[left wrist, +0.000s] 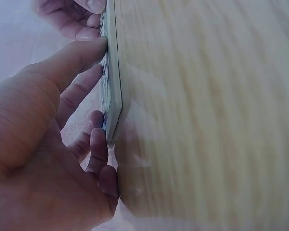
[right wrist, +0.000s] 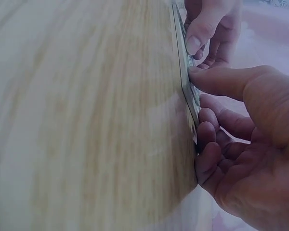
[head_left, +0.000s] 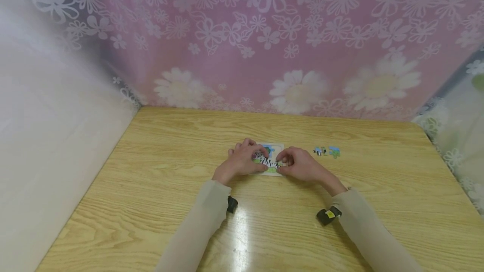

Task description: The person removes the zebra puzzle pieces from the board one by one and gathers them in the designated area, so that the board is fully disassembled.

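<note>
A small framed jigsaw puzzle [head_left: 269, 163] with a zebra picture lies flat on the table. My left hand [head_left: 243, 158] arches over its left part, thumb at the near side and index finger on the picture, holding it between them. In the left wrist view its other fingers [left wrist: 98, 144] curl beside the frame's corner. At the right side of the picture, my right hand [head_left: 300, 163] pinches with thumb and bent fingers at a puzzle piece, mostly hidden by the fingertips. The right thumb [right wrist: 221, 81] lies at the board's edge in the right wrist view.
Loose puzzle pieces [head_left: 334, 151] lie to the right of the right hand, one with zebra stripes [head_left: 317, 151] among them. The wood-grain table [head_left: 170, 137] meets a pink flowered curtain [head_left: 234, 62] at the back. Black wrist cameras [head_left: 328, 215] sit at both sleeves.
</note>
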Tool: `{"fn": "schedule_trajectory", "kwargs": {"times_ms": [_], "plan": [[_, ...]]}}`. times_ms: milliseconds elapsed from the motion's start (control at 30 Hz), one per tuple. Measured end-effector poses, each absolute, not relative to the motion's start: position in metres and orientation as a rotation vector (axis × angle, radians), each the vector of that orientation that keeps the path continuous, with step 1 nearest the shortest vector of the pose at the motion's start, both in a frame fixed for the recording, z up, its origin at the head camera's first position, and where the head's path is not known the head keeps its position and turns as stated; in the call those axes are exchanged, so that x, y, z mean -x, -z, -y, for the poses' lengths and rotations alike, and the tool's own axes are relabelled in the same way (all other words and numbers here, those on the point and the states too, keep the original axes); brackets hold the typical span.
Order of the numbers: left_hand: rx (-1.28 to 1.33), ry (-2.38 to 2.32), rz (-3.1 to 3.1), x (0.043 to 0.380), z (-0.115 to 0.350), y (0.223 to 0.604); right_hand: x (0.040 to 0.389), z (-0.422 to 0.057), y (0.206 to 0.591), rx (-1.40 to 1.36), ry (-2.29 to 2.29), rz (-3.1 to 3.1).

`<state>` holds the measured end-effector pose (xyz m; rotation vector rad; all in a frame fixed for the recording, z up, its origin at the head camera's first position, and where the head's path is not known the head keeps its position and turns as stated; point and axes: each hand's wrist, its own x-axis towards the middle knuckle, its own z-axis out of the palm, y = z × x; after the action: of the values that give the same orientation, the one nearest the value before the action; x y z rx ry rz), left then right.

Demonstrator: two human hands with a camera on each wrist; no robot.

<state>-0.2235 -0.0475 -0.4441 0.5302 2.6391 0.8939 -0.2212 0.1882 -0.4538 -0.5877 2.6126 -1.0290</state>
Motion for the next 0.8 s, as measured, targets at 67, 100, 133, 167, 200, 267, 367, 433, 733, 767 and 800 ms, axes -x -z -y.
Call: {"fn": "schedule_trajectory", "kwargs": {"times_ms": [67,100,133,167,200,267,367,433,733,767,800], "plan": [[-0.528,-0.894,-2.64,0.224,0.047,0.445,0.22,-0.188,0.453,0.572,1.05,-2.608],[-0.527,-0.894,-2.641,0.224,0.047,0.445,0.22,-0.187,0.453,0.565,1.062,-2.606],[-0.527,-0.893,-2.642,0.224,0.047,0.445,0.22,-0.187,0.453,0.563,1.071,-2.603],[-0.527,-0.893,-2.641,0.225,0.047,0.445,0.219,-0.187,0.453,0.564,1.084,-2.599],[-0.528,-0.894,-2.641,0.225,0.047,0.445,0.219,-0.187,0.453,0.57,1.096,-2.594],[-0.528,-0.896,-2.64,0.225,0.047,0.445,0.218,-0.188,0.453,0.577,1.126,-2.584],[-0.528,-0.898,-2.637,0.224,0.047,0.445,0.218,-0.19,0.454,0.595,1.17,-2.563],[-0.527,-0.897,-2.638,0.224,0.047,0.445,0.217,-0.193,0.455,0.596,1.208,-2.541],[-0.523,-0.899,-2.632,0.223,0.048,0.443,0.218,-0.206,0.451,0.508,1.304,-2.527],[-0.524,-0.9,-2.632,0.223,0.048,0.443,0.219,-0.208,0.45,0.498,1.306,-2.537],[-0.525,-0.899,-2.634,0.223,0.048,0.443,0.22,-0.209,0.449,0.486,1.309,-2.547]]}}
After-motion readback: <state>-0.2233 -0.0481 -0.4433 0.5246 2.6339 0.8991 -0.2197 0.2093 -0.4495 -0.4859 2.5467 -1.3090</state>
